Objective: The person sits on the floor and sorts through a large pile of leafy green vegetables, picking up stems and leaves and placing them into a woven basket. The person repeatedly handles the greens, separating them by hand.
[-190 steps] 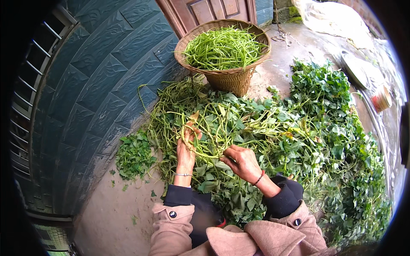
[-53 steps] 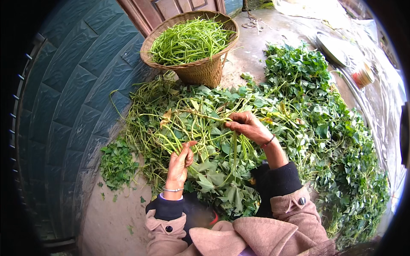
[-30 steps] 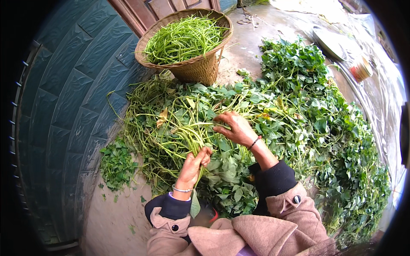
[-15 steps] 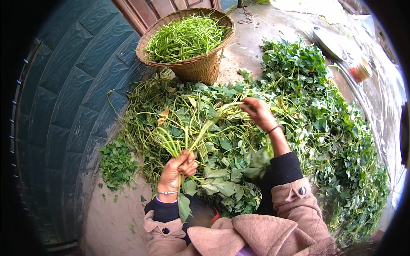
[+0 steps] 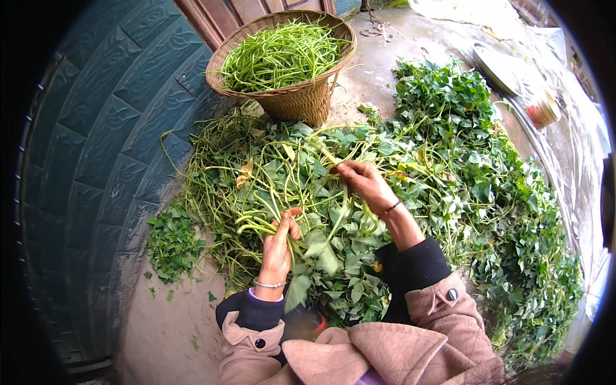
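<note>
My left hand point(image 5: 278, 247) is closed around a small bunch of green leaf stems point(image 5: 254, 224), whose ends fan out to the left. Blurred leaves hang beside that hand. Above and to its right, my right hand point(image 5: 367, 183) pinches a pale green vine point(image 5: 327, 153) between thumb and fingers; part of it trails below the palm, smeared by motion. Both hands hover over a wide heap of leafy vines point(image 5: 449, 224) that covers much of the floor. Beyond it stands a woven basket point(image 5: 296, 104) filled with thin green stems point(image 5: 279, 58).
A small pile of plucked leaves point(image 5: 173, 244) lies on the floor at left, near the dark tiled wall point(image 5: 96, 167). Behind the basket is a brown door point(image 5: 247, 9). Far right, a small tub point(image 5: 543, 110) sits by plastic sheeting point(image 5: 568, 138).
My right hand has come left and slightly down, nearer my left hand, with the vine in it. The left hand has shifted slightly right, still gripping the bunch.
</note>
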`<state>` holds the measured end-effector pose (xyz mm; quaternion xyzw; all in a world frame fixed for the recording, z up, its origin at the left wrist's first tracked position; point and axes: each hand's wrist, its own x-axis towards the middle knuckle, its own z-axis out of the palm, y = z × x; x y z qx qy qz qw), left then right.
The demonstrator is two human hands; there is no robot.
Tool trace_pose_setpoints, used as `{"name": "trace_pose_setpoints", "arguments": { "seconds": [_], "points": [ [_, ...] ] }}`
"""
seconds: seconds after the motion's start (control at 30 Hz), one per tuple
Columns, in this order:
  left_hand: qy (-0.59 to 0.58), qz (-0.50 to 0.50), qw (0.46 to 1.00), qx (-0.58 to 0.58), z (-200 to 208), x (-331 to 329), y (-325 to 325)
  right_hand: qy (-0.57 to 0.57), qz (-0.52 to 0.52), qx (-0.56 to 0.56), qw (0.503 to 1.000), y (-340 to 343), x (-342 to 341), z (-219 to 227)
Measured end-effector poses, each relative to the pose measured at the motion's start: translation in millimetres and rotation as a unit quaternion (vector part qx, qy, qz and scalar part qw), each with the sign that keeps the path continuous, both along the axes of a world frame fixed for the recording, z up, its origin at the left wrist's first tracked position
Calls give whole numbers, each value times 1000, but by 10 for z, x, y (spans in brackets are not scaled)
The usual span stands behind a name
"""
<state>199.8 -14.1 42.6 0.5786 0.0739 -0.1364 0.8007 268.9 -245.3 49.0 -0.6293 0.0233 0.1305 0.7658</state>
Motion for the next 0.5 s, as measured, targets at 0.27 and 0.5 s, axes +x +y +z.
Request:
{"name": "trace_pose_setpoints", "arguments": {
  "seconds": [0.27, 0.5],
  "points": [
    [-43, 26, 977, 207, -136, 17, -76, -42, 173, 46, 983, 301, -198, 78],
    [11, -56, 997, -42, -100, -62, -180, -47, 136, 66, 987, 336, -223, 85]
  ]
}}
